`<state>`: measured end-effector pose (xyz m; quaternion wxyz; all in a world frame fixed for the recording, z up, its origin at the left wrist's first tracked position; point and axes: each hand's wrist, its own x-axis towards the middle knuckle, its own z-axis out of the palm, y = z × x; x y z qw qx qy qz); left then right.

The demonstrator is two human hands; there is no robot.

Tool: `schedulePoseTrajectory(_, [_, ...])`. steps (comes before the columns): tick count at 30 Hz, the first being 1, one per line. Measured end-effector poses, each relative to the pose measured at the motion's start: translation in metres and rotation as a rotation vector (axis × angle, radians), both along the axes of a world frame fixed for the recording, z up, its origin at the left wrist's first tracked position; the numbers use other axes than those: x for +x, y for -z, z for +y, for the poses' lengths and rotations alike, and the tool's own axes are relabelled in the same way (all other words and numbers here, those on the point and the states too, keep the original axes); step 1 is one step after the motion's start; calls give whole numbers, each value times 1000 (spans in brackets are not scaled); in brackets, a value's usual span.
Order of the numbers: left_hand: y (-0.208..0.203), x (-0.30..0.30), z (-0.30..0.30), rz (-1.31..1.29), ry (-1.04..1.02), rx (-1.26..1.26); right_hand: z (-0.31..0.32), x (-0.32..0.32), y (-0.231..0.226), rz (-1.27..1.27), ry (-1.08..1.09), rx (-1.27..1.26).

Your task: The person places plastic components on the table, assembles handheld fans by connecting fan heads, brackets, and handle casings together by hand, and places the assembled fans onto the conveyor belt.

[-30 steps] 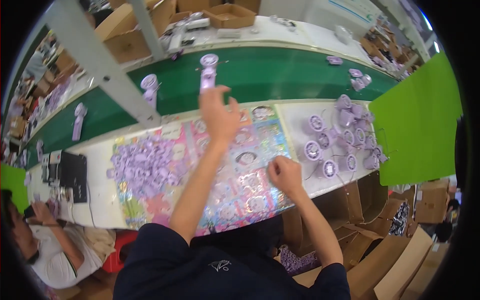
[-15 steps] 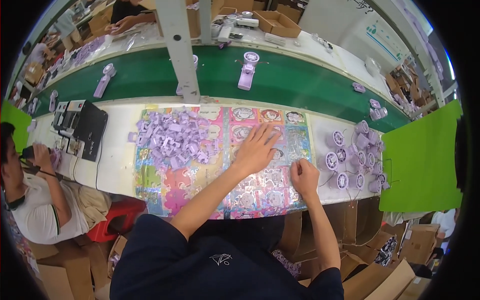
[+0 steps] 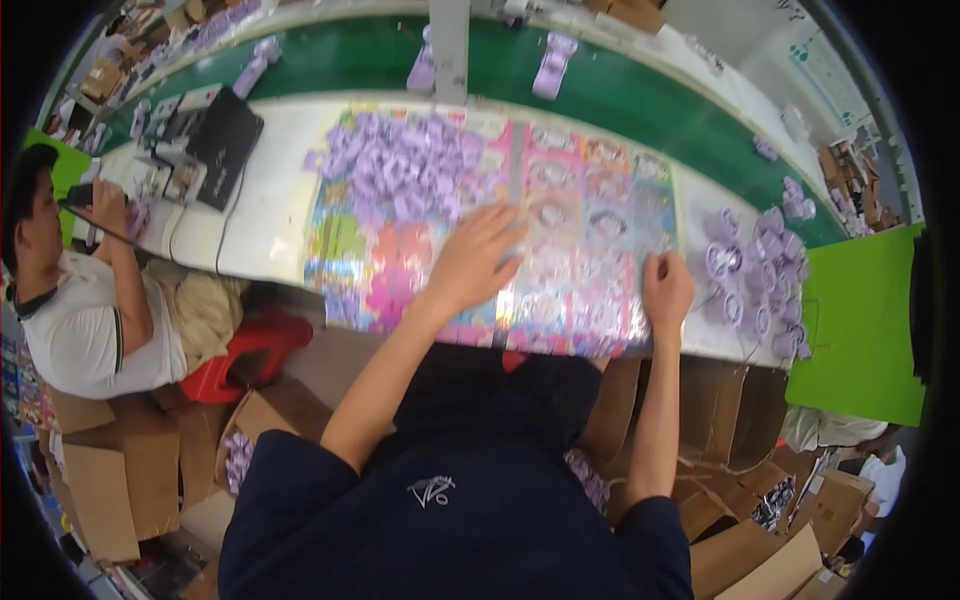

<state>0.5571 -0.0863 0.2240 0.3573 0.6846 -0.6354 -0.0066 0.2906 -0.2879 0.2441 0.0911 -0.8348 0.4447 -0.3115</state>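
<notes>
My left hand (image 3: 478, 257) is open, palm down with fingers a little spread, over the middle of a glossy, multicoloured printed sheet (image 3: 562, 285); I can't tell whether it touches. My right hand (image 3: 667, 290) is curled closed near the sheet's right edge, and I cannot see whether anything is tucked inside. The sheet covers the middle of the white surface (image 3: 275, 225), reaching its near edge. Just beyond my left fingertips, a heap of small lilac plastic pieces (image 3: 400, 168) fills the sheet's far left corner. To the right of my right hand, toward the right end of the surface, a cluster of round lilac plastic housings (image 3: 752, 268) stands close together, with thin wires. A bright green upright panel (image 3: 860, 325) rises past that end. Toward the surface's left end sits a black boxy device (image 3: 228, 150) with a dark cable. Along the far edge runs a dark green conveyor belt (image 3: 640, 100), carrying a long lilac plastic part with a rounded head (image 3: 555, 65). A co-worker in a white shirt (image 3: 75, 315) sits at the left.
</notes>
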Motion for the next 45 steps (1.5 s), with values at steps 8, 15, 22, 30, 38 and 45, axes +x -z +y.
schedulePoseTrajectory(8, [2, 0, -1, -26, -62, -60, 98, -27, 41, -175, 67, -236])
schedulePoseTrajectory(15, [5, -2, -10, -24, -30, -102, 212, -127, 159, -202, 327, 432])
schedulePoseTrajectory(22, [6, 4, -12, 1, -42, -132, 244, -181, 185, -5, 492, 978])
schedulePoseTrajectory(30, [6, 2, -14, -47, -65, -171, 235, -167, 188, -442, 759, 1523])
schedulePoseTrajectory(38, [4, 2, -13, -59, -49, -176, 221, -133, 148, -449, 398, 1313])
schedulePoseTrajectory(45, [-1, -5, -18, -89, -57, -140, 217, -118, 150, -271, 489, 915])
